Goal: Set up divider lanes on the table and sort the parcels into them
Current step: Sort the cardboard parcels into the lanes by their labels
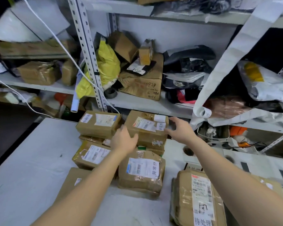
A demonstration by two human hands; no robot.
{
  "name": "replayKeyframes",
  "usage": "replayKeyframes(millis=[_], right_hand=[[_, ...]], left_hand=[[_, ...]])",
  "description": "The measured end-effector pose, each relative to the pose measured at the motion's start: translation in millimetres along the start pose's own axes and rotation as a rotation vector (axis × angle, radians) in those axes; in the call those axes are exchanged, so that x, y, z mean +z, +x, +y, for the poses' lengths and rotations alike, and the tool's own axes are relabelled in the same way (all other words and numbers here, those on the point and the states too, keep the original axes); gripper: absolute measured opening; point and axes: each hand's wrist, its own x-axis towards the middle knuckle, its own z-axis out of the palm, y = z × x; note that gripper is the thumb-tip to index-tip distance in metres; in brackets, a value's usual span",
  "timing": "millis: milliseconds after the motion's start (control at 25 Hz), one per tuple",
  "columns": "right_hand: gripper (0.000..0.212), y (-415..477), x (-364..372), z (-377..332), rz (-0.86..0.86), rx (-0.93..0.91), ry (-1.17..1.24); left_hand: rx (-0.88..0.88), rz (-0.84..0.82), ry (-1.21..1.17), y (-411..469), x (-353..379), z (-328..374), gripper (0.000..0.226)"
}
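Far edge of table (31,160) — L hand (123,141) grips top parcel (146,128), R hand (180,129) wide open; no dividers seen, sorting prob. early.

Two hands: the left hand (123,141) and the right hand (180,130). Between them, one top parcel (145,128). Left of the left hand, three brown parcels (98,123). Nearer than the hands, three more: centre parcel (141,173), half-hidden parcel (72,178), long parcel (198,198). Beyond the hands, one yellow bag (107,62).
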Motion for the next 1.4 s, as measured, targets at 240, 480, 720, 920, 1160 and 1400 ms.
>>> replayKeyframes(millis=[240,480,720,920,1160,1400], right_hand=[[0.083,64.4,26.9,2.5,-0.091,0.096,0.079],[0.088,76.9,33.7,11.1,-0.1,0.057,0.115],[0.066,63.3,29.0,19.2,-0.203,0.058,0.146],[0.069,47.0,31.9,18.8,-0.256,0.103,0.245],[0.049,5.4,27.2,18.6,-0.041,0.103,0.359],[0.058,-53.6,5.1,14.2,0.148,0.159,0.533]], left_hand=[[-0.101,0.025,-0.238,19.1,43.7,-17.1,0.08],[-0.266,-0.082,-0.606,11.9,76.8,-13.7,0.105],[-0.276,-0.054,-0.765,3.3,81.4,-3.5,0.105],[-0.299,-0.082,-0.843,1.2,80.3,0.6,0.11],[-0.26,-0.229,-0.962,-2.4,78.1,-17.6,0.097],[-0.125,-0.246,-1.024,-19.7,64.0,1.8,0.085]])
